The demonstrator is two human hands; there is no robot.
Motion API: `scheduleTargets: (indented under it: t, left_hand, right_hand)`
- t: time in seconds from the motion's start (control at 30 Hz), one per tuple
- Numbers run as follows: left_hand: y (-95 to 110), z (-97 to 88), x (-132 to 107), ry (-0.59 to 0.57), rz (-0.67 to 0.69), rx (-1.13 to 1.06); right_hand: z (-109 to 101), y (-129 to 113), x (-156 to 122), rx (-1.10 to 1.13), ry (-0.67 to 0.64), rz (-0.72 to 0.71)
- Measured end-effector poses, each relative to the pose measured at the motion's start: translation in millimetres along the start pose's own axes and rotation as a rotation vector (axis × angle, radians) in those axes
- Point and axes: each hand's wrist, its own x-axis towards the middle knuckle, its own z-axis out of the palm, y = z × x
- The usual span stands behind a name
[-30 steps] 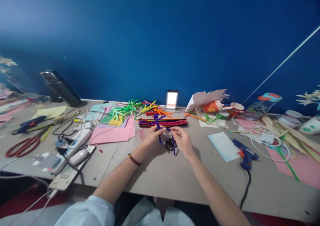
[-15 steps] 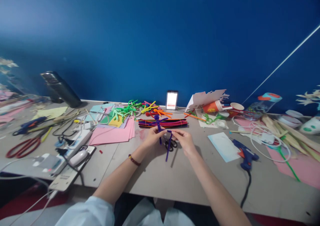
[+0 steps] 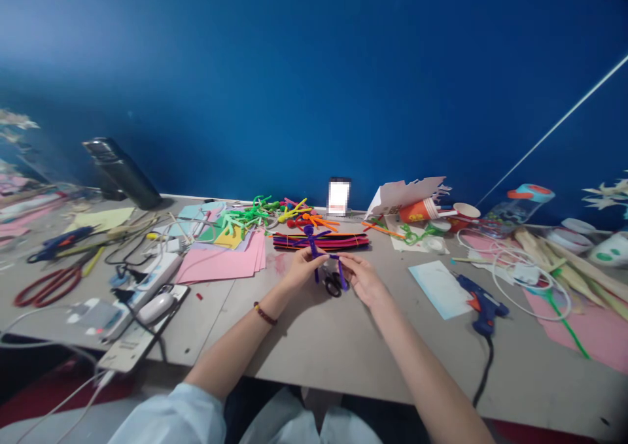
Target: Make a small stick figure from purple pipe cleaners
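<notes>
One purple pipe-cleaner figure (image 3: 312, 248) was held low over the middle of the desk (image 3: 343, 365) between the left hand (image 3: 303, 269) and the right hand (image 3: 363, 280). The left hand, with a dark beaded bracelet (image 3: 265, 313) on its wrist, was closed in a pinch on the figure's body. The figure's long axis ran roughly from 12 to 6 o'clock with a slight tilt, its head at 12 o'clock from the left fingers. The left hand was the nearer to the body and head. The right hand, at 3 o'clock from the left, was closed in a pinch on a purple stem (image 3: 338, 264) that extended from the figure, and so was the nearer to that stem. Black-handled scissors (image 3: 332, 286) lay on the desk between and just below the hands, partly hidden by them. A banded stack of pipe cleaners (image 3: 320, 241) lay at 12 o'clock, just behind the figure's head. A pile of pink paper (image 3: 218, 265) lay at 9 o'clock from the left hand, and a blue glue gun (image 3: 483, 313) lay at 3 o'clock from the right hand, well apart.
</notes>
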Motion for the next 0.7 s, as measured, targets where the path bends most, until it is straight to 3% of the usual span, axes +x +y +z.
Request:
scheduleTargets:
  t: [0.13, 0.43, 0.7]
  left_hand:
    - [-0.8, -0.4, 0.6, -0.009, 0.01, 0.008]
    - [-5.6, -5.2, 6.3, 0.048, 0.02, -0.012]
    - [-2.7, -3.7, 5.2, 0.062, -0.036, -0.087]
  right_hand:
    - [-1.4, 0.3, 0.2, 0.027, -0.005, 0.022]
    - [3.8, -9.5, -8.8, -0.03, -0.22, -0.032]
    - [4.2, 2.4, -5.7, -0.096, -0.201, -0.161]
